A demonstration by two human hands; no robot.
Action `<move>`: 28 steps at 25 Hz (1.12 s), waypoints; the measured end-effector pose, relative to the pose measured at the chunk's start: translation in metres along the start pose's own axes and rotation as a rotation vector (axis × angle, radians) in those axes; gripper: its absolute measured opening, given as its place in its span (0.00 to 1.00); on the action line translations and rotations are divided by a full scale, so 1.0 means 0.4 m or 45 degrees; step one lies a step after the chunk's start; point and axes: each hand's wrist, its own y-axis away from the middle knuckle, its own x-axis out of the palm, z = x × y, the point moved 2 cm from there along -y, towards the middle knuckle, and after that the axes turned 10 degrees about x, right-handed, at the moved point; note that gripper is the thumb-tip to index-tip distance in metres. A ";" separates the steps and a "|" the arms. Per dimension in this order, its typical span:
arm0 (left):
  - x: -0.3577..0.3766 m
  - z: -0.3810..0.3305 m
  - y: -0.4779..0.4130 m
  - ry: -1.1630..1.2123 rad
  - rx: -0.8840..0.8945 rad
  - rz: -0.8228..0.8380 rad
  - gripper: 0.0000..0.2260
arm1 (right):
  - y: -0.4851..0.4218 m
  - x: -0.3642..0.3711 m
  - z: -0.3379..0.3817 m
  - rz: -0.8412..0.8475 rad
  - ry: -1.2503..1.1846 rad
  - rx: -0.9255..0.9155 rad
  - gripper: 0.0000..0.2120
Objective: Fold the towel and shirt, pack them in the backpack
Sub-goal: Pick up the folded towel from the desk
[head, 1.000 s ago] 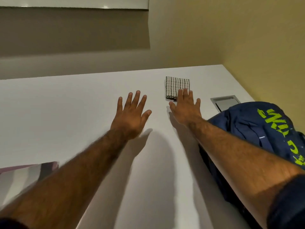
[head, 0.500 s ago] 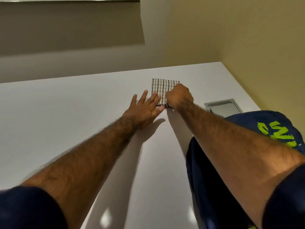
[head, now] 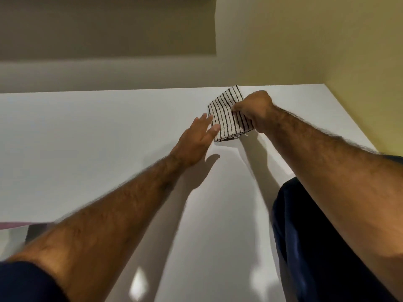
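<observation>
A small folded towel [head: 226,115], white with thin black stripes, is tilted up off the white table [head: 87,138] near its far right part. My right hand [head: 254,106] pinches the towel's right side with curled fingers. My left hand [head: 196,138] is flat with straight fingers, its fingertips touching the towel's lower left edge. A dark navy backpack [head: 305,236] lies at the right under my right forearm, mostly hidden by the arm. The shirt is not clearly in view.
Behind the table stand a beige wall and, at the right, a yellow wall [head: 327,40]. A pink and dark striped object [head: 19,231] peeks in at the table's lower left edge.
My right hand has closed on the towel and lifted and turned it from lying flat. My left hand has moved right up to the towel's edge. The view has shifted, hiding the metal plate.
</observation>
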 end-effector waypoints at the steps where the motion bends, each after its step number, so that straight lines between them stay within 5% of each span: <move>1: -0.036 0.005 0.021 0.215 -0.105 -0.199 0.32 | 0.025 0.015 0.020 0.008 0.040 -0.082 0.10; 3: -0.123 0.022 0.064 0.553 -0.344 -0.446 0.29 | 0.113 0.061 0.060 0.056 0.125 -0.222 0.07; 7: -0.308 0.063 0.218 1.223 -0.509 -0.524 0.37 | 0.376 0.159 0.153 0.350 0.076 -0.371 0.11; 11: -0.485 0.090 0.487 1.669 -0.442 -0.464 0.24 | 0.638 0.277 0.187 0.644 -0.183 -0.284 0.10; 15: -0.626 0.120 0.764 1.175 -0.640 -0.550 0.12 | 0.866 0.454 0.106 0.673 -0.268 -0.173 0.02; 22: -0.661 0.193 1.073 0.458 -0.837 -0.723 0.11 | 1.120 0.705 -0.103 0.588 -0.269 -0.145 0.15; 25: -0.600 0.207 1.138 0.152 -0.867 -0.517 0.16 | 1.158 0.747 -0.161 0.304 0.228 -0.325 0.13; 28: -0.564 0.169 1.175 -0.284 -0.645 -0.483 0.28 | 1.206 0.743 -0.205 0.018 0.746 -0.595 0.21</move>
